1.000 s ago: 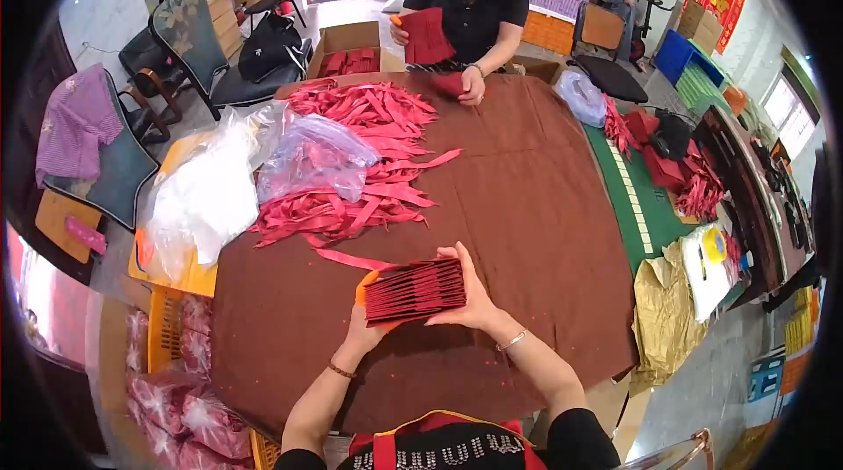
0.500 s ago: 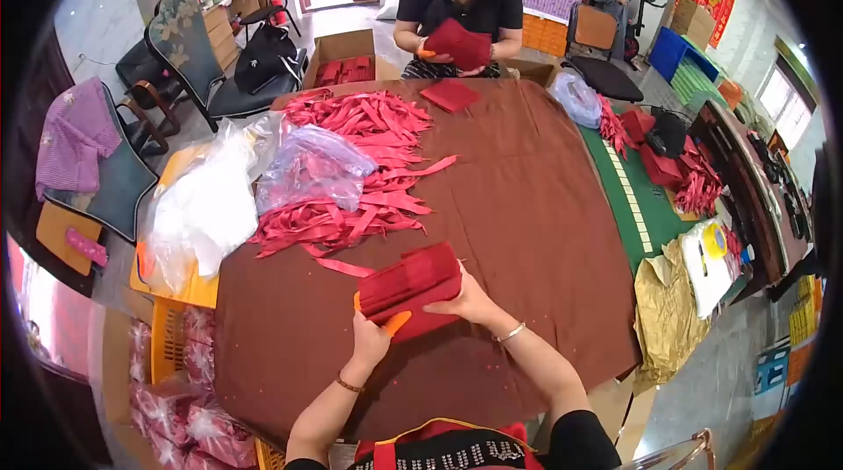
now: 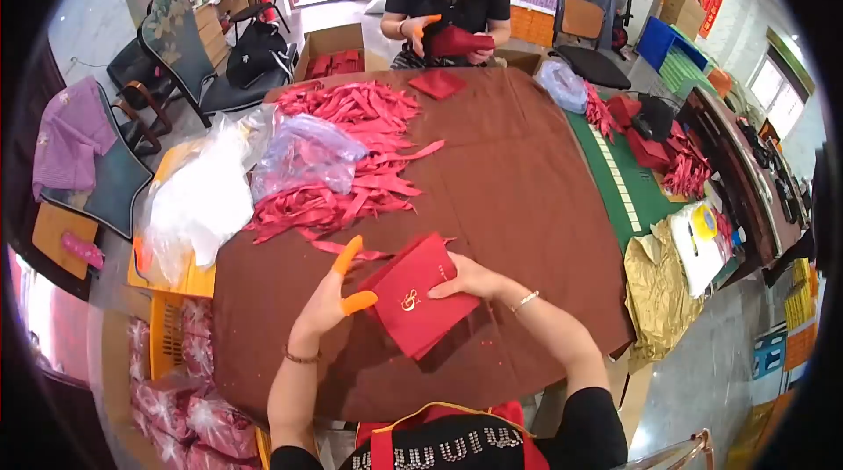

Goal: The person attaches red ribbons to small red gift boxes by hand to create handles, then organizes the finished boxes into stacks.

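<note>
A stack of flat red packets [image 3: 416,299] with a gold emblem and small gold lettering is held over the table in front of me. My right hand [image 3: 465,281] grips its right edge, thumb lying on the printed face. At the stack's left side is my left hand [image 3: 332,299], wearing orange finger cots; its thumb and fingers are spread apart, with the thumb tip right by the packets' edge. Beyond the packets lies a heap of red ribbon strips [image 3: 351,110], partly covered by a clear plastic bag [image 3: 307,154].
A brown cloth [image 3: 518,172] covers the table. Across it a person [image 3: 448,9] handles red pieces, with another red packet [image 3: 437,84] lying nearby. White plastic bags [image 3: 198,207] are at the left, gold wrapping [image 3: 660,290] at the right. A yellow crate [image 3: 165,338] stands below the left edge.
The stack has turned from its layered edges to its printed face. My left hand has let go of it and opened out to the left; my right hand still holds it.
</note>
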Demonstrator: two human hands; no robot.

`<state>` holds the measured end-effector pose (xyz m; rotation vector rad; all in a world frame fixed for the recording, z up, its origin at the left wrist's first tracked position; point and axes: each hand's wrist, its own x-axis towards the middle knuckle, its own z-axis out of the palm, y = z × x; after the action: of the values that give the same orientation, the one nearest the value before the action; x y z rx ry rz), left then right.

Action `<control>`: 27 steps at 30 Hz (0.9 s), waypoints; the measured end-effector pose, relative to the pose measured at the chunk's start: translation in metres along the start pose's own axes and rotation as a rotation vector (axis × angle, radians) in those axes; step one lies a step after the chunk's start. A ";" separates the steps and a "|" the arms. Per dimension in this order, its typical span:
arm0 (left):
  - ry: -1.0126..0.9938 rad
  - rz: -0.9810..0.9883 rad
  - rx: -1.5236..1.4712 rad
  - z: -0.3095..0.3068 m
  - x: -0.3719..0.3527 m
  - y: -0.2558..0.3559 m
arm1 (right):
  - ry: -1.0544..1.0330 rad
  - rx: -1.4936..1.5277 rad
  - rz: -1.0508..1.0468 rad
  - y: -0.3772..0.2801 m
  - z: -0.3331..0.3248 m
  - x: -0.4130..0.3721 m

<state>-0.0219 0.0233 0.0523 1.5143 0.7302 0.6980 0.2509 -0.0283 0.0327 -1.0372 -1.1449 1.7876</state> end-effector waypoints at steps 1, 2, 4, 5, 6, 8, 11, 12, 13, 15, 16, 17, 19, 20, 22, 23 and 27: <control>-0.200 -0.043 0.033 -0.004 -0.002 0.010 | -0.047 -0.047 0.042 -0.002 0.000 0.000; -0.195 -0.046 0.032 -0.008 -0.005 0.010 | -0.052 -0.046 0.046 -0.002 -0.001 0.001; -0.312 0.017 -0.073 -0.020 -0.010 0.008 | -0.049 -0.271 0.040 -0.001 -0.006 0.003; -0.294 0.018 -0.225 -0.024 -0.010 0.007 | -0.020 -0.400 0.010 0.005 -0.010 0.005; -0.294 0.019 -0.224 -0.021 -0.010 0.007 | -0.021 -0.401 0.009 0.001 -0.006 0.005; -0.175 -0.011 0.044 -0.003 -0.009 0.009 | -0.031 -0.738 0.051 -0.009 0.004 0.007; -0.119 -0.061 0.092 0.021 -0.011 -0.012 | -0.023 -0.959 -0.010 -0.022 0.024 0.005; -0.111 -0.076 -0.003 0.024 -0.012 -0.013 | -0.024 -0.960 -0.012 -0.025 0.026 0.004; -0.110 -0.095 0.024 0.023 -0.013 -0.012 | -0.025 -0.994 -0.004 -0.025 0.029 0.004; -0.126 -0.105 0.048 0.023 -0.016 -0.007 | -0.025 -1.022 0.015 -0.026 0.034 0.000; -0.136 -0.107 0.071 0.024 -0.017 -0.006 | -0.030 -1.056 0.011 -0.029 0.038 0.000; -0.137 -0.107 0.069 0.025 -0.017 -0.014 | -0.035 -1.092 0.004 -0.031 0.040 0.000; -0.095 -0.108 -0.054 0.024 -0.017 -0.036 | -0.051 -1.135 0.015 -0.034 0.045 0.000; -0.099 -0.109 -0.051 0.024 -0.018 -0.042 | -0.066 -1.175 0.026 -0.035 0.045 -0.001; -0.036 -0.086 -0.020 0.029 -0.021 -0.048 | -0.059 -1.174 0.020 -0.032 0.043 -0.001; -0.037 -0.093 -0.022 0.030 -0.022 -0.049 | -0.056 -1.177 0.014 -0.031 0.042 -0.001; 0.038 -0.073 -0.134 0.038 -0.017 -0.046 | 0.007 -1.088 -0.022 -0.036 0.039 -0.003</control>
<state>-0.0050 -0.0115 0.0036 1.3491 0.7491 0.7085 0.2226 -0.0323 0.0776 -1.5797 -2.1837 1.0538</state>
